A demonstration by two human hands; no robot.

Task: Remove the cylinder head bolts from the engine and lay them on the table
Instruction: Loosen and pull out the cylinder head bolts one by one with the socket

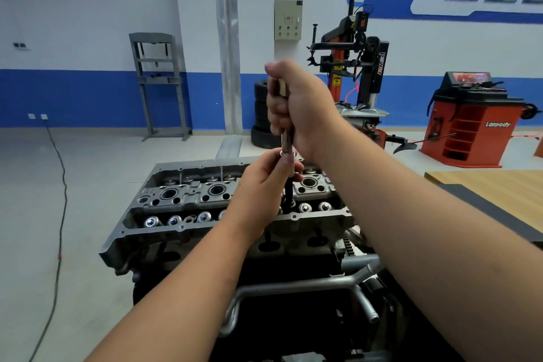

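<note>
The grey engine cylinder head (pixel 182 226) sits on a stand in front of me, valve springs and plug wells showing. A long metal socket tool (pixel 287 142) stands upright above the head's middle. My right hand (pixel 296 106) grips its upper part in a fist. Lower down, my left hand (pixel 264 185) pinches the shaft just under a shiny collar. Below my fingers a dark bolt shank (pixel 289 192) hangs, its lower end at the head's surface. The tool's tip is hidden behind my left hand.
A wooden table (pixel 499 194) with a black mat (pixel 499 214) lies to the right. Metal pipes (pixel 293 285) run across the engine's near side. A tyre changer (pixel 355 67), a red wheel balancer (pixel 470 120), stacked tyres (pixel 261 114) and a grey press frame (pixel 158 82) stand behind. A black cable (pixel 60 200) crosses the floor at left.
</note>
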